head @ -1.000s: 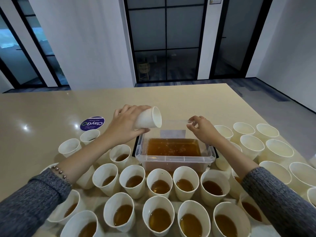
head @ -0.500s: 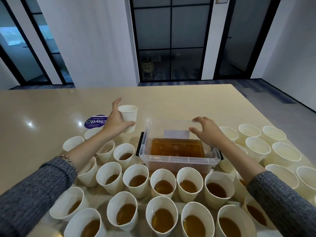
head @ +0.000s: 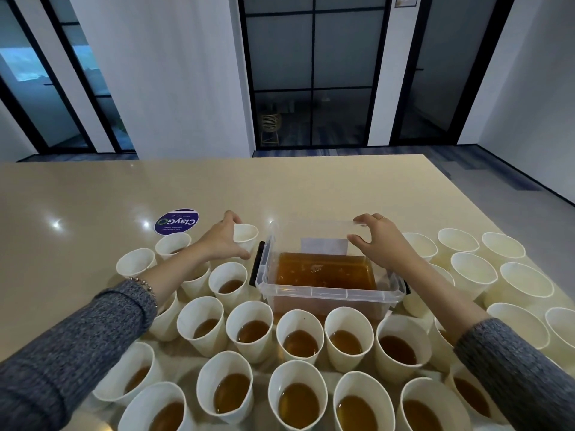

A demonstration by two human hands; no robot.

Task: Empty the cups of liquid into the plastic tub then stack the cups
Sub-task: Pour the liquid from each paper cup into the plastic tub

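Left hand: your left hand [head: 222, 241] is wrapped around an upright white paper cup [head: 245, 236], thumb on the near side and fingers curled behind it, so the fingers are clamped on that cup.
Held cup: it stands just left of the plastic tub [head: 329, 290], beside the tub's black side handle [head: 257, 263]; whether its base touches the table [head: 93, 194] you cannot tell from this angle, and its inside looks empty.
Right hand: your right hand [head: 378, 244] rests on the tub's far right corner, fingers spread apart over the rim, thumb inside the wall.
Tub: clear, open, partly filled with amber liquid [head: 325, 270], sitting on the beige table in the middle of the cups.
Full cups: rows of cups with amber liquid [head: 300, 337] stand in front of the tub and to its left.
Empty cups: a group of empty white cups [head: 473, 269] stands to the right of the tub, unstacked.
Sticker: a round purple sticker [head: 176, 221] lies on the table beyond your left hand.
Sleeves: grey knit on both arms, a bead bracelet [head: 143, 284] on your left wrist.
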